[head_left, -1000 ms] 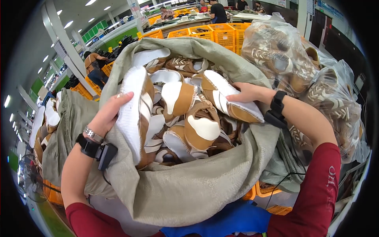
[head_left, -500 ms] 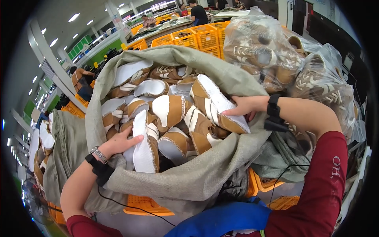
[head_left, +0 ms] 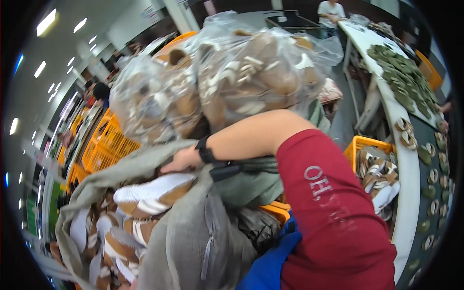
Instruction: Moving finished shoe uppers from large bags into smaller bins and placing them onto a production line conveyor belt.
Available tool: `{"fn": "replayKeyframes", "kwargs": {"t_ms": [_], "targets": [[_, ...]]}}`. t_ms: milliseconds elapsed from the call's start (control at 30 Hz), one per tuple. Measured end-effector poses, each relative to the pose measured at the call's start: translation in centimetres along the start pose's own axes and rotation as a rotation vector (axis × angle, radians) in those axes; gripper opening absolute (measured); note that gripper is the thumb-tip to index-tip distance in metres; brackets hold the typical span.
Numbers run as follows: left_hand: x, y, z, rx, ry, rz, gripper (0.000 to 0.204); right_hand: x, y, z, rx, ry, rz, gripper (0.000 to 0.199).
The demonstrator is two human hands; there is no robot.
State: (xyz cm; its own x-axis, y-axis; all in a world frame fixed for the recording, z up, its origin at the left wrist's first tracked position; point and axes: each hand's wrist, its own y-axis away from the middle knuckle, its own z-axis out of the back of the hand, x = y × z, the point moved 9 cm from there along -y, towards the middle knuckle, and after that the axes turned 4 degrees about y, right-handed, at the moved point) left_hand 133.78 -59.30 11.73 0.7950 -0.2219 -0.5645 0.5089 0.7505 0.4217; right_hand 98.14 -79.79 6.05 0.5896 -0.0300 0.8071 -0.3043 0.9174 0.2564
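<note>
The right hand [head_left: 181,159] grips the grey sack's [head_left: 193,241] rim at nine o'clock; if it slips, the brown-and-white shoe pieces [head_left: 150,193] could spill. The left hand is unseen.

Bright overhead ceiling strip lights [head_left: 46,21]; glare on clear plastic bags [head_left: 227,72]; motion blur throughout; strong fisheye bending, dark rim.
</note>
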Motion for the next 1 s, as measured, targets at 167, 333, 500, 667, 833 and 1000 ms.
{"fn": "replayKeyframes", "kwargs": {"t_ms": [167, 333, 500, 667, 833, 1000], "targets": [[-1.6, -1.2, 0.1, 0.040, 0.142, -0.083, 0.050, 0.0, -1.3, 0.5, -0.172, -0.198, 0.175, 0.079], [0.1, 1.3, -0.5, -0.019, 0.403, 0.066, 0.049, 0.7, -2.9, -3.7, -0.222, -0.097, 0.292, 0.077], [4.4, 2.0, -0.9, -0.167, 0.749, 0.477, 0.046, 1.8, 2.4, -6.9, 0.627, -0.442, 0.114, 0.062], [5.7, 3.1, -2.3, 0.001, 0.551, 0.441, 0.069, 1.0, 2.4, -9.9, 0.828, -0.360, -0.074, 0.062], [3.0, 0.4, -1.4, -0.330, 0.643, 0.355, 0.067, 2.7, 5.6, -16.0, 0.864, -0.470, -0.178, 0.037], [1.0, 0.8, -1.9, -0.251, 0.743, 0.205, 0.099, 2.3, 8.9, -17.2, 0.860, -0.479, -0.105, 0.037]]}}
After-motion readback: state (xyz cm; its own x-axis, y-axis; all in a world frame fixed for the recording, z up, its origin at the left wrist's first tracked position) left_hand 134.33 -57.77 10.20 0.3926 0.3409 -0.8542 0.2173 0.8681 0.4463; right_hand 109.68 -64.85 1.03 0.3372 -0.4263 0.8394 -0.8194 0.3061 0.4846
